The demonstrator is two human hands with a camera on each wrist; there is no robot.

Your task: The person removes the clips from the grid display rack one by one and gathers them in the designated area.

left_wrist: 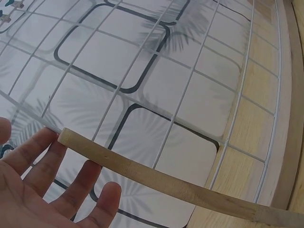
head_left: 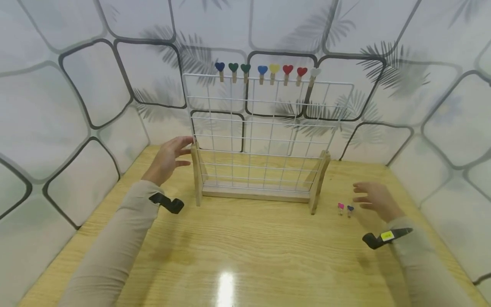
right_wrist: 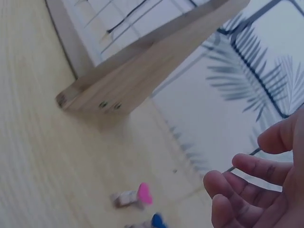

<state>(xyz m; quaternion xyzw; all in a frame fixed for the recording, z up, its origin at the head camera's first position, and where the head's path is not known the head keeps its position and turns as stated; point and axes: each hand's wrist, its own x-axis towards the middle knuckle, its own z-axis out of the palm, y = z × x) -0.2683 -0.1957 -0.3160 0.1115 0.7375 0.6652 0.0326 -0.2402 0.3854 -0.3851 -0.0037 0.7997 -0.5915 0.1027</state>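
Note:
A white wire grid rack (head_left: 264,123) stands in a wooden base (head_left: 255,194). My left hand (head_left: 167,157) is at its left side, fingers extended, with fingertips right at the top of the left wooden upright (left_wrist: 156,178). Several small clothespins with heart heads line the top wire, among them a yellow heart clothespin (head_left: 274,70) and a white heart clothespin (head_left: 314,74). My right hand (head_left: 377,200) hovers right of the rack, fingers loosely bent and holding nothing. Just left of it, a pink heart clothespin (right_wrist: 133,197) and a dark blue heart clothespin (head_left: 350,210) lie on the table.
The wood-grain table (head_left: 230,243) extends in front of the rack. White patterned walls (head_left: 441,106) enclose the back and both sides. The right wooden upright (right_wrist: 137,71) stands left of the loose clothespins.

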